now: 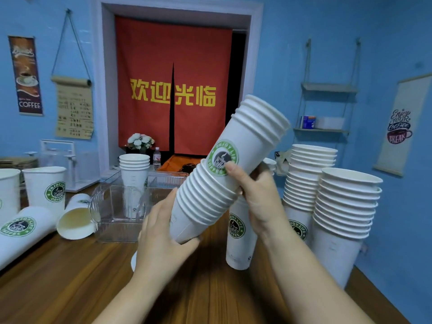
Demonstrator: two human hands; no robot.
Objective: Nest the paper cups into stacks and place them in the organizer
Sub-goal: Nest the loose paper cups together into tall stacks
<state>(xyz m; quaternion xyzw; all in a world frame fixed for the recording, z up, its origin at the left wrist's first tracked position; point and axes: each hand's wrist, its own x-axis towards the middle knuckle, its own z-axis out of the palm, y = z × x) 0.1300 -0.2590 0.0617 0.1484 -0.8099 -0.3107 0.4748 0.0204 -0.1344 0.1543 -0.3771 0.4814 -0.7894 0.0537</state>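
I hold a long tilted stack of white paper cups (205, 202) above the wooden table (70, 277). My left hand (161, 239) grips its lower end. My right hand (254, 197) holds an upper bundle of nested cups (254, 134), its thumb on the green coffee logo, with that bundle's base set into the lower stack. A clear plastic organizer (117, 216) stands behind my left hand, and a short stack of cups (134, 169) stands upright in it.
Tall cup stacks (343, 213) (306, 183) stand at the right by the blue wall, and a single stack (240, 232) sits under my right hand. At the left, upright cups (46, 185) and fallen cups (74, 218) (21, 232) lie on the table.
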